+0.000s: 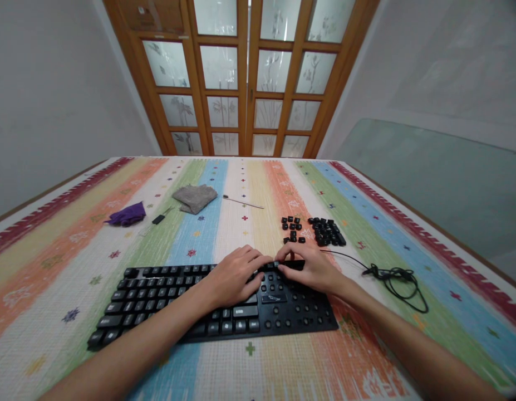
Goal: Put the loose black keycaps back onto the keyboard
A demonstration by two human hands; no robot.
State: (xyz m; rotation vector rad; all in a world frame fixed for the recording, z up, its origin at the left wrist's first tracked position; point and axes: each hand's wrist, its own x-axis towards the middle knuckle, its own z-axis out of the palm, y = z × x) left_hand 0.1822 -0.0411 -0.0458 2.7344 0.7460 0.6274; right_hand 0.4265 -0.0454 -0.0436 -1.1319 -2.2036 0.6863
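A black keyboard lies across the striped tablecloth, keys fitted on its left and middle. Its right section shows bare switch stems with the keycaps off. My left hand rests palm down on the keyboard, thumb and fingers apart, index finger reaching to the top edge. My right hand is at the top edge right of it, thumb and index finger pinched close together at a small spot near the top row. What lies between those fingertips is too small to make out. Loose black keycaps lie in groups just beyond my right hand.
A black cable lies coiled at the right. Farther back are a grey cloth, a purple cloth, a small black item with a thin end, and a thin stick with a dark tip. Glass-paned wooden doors stand behind the table.
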